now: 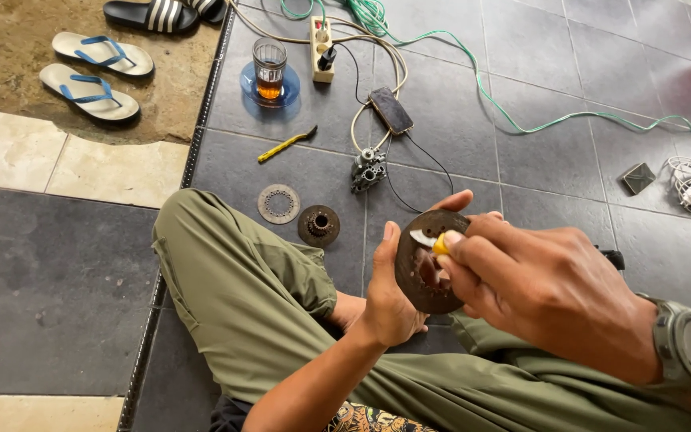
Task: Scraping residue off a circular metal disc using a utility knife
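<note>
1. Dark, rusty round metal disc [424, 264]: in your lap area, just this side of the grey carburettor-like casting [368, 169]. It looks stiff, fairly heavy and gritty; hold it by the rim.
2. Left hand [389, 300]: grip clasped on the disc's rim.
3. Right hand [541, 288]: grip pinched on a small yellow-handled blade [433, 240], touching the disc face.
4. Surface: grey tiled floor [521, 120]; cables, phone and a glass of tea lie beyond the casting.

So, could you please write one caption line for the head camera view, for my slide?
Seated on grey tiles, a person's left hand holds a rusty round disc while the right hand works its face with a small yellow-handled tool.
</note>
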